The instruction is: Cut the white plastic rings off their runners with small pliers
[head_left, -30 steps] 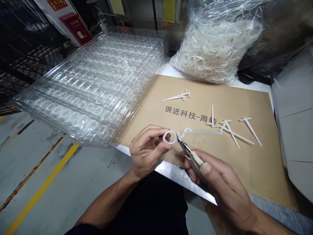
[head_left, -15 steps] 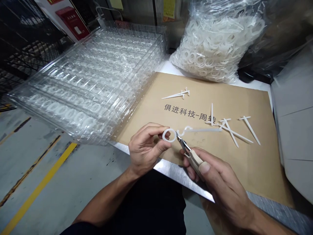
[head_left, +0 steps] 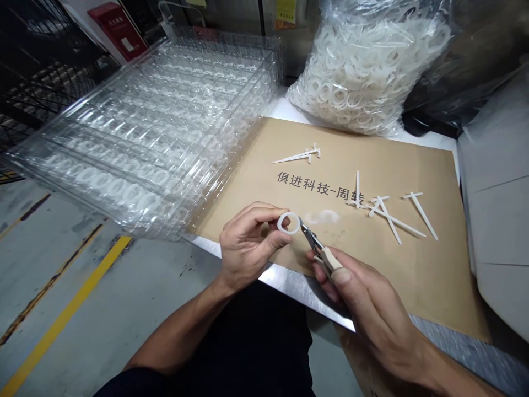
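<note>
My left hand point(head_left: 248, 248) pinches a translucent white plastic ring point(head_left: 289, 232) between thumb and fingers, above the front of the cardboard sheet point(head_left: 248, 182). Wrapped round the pale handles of a pair of side cutters point(head_left: 330, 259) is my right hand point(head_left: 367, 300). The cutters' tips touch, or nearly touch, the right edge of the ring. Just beyond them is a blurred white plastic piece point(head_left: 324, 216), its outline smeared by motion. Several white T-shaped sprue pieces point(head_left: 424, 218) lie on the cardboard to the right, with another small group point(head_left: 295, 156) farther back.
Clear plastic trays point(head_left: 157, 127) filled with white rings stand at the left. A clear bag point(head_left: 363, 77) of similar rings sits at the back. On the right is a pale grey panel or container point(head_left: 500, 215). The metal table edge point(head_left: 297, 295) runs close to my body.
The curved sprue piece with a long stem, earlier joined at the ring by the cutters' tips, has come away and is now a blur. The cutters' handles are squeezed closer together.
</note>
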Demonstrator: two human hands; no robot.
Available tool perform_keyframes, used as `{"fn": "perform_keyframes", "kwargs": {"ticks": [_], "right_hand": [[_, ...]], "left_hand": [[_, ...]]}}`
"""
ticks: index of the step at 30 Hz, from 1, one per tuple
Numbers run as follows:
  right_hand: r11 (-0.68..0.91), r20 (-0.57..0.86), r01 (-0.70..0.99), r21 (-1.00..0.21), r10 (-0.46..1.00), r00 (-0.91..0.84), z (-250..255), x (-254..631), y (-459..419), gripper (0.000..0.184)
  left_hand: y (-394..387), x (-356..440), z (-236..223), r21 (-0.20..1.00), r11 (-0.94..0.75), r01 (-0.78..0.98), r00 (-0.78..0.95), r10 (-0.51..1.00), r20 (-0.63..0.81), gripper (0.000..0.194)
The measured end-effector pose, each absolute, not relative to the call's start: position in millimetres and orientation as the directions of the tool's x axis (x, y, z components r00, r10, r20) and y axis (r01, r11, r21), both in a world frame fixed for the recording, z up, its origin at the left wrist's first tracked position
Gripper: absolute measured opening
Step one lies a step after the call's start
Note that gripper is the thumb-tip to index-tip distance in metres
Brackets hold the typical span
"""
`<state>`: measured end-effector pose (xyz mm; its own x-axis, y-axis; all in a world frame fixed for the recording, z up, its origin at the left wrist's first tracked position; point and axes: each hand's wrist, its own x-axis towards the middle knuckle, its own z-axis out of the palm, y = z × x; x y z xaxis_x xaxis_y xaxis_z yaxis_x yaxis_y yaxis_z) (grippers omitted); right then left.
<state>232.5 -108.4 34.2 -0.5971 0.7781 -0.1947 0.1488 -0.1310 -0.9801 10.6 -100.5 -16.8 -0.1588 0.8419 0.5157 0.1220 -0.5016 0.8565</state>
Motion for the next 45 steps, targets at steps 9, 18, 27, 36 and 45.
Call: {"fn": "perform_keyframes", "kwargs": {"ticks": [9, 18, 27, 36, 45], "right_hand": [[0.384, 0.166, 0.406, -0.829, 0.863, -0.477, 14, 241, -89, 0.027], [0.657, 0.317, 0.669, -0.347, 0.754, -0.576, -4, 240, -80, 0.051], [0.687, 0.315, 0.663, -0.297, 0.727, -0.611, -8, 241, -81, 0.062], [0.739, 0.358, 0.575, -0.35, 0.673, -0.647, 4, 238, -84, 0.061], [0.501, 0.354, 0.242, -0.831, 0.812, -0.464, 20, 231, -95, 0.024]], "left_hand": [[-100, 11, -16, 0.833, -0.537, 0.133, -0.211, 0.806, 0.553, 0.022], [-100, 10, -18, 0.824, -0.564, 0.051, -0.222, 0.798, 0.56, 0.024], [-101, 11, -18, 0.848, -0.53, 0.027, -0.244, 0.819, 0.52, 0.026], [-100, 11, -15, 0.833, -0.55, 0.056, -0.188, 0.814, 0.55, 0.025], [-104, 19, -2, 0.832, -0.542, 0.119, 0.158, 0.838, 0.523, 0.03]]}}
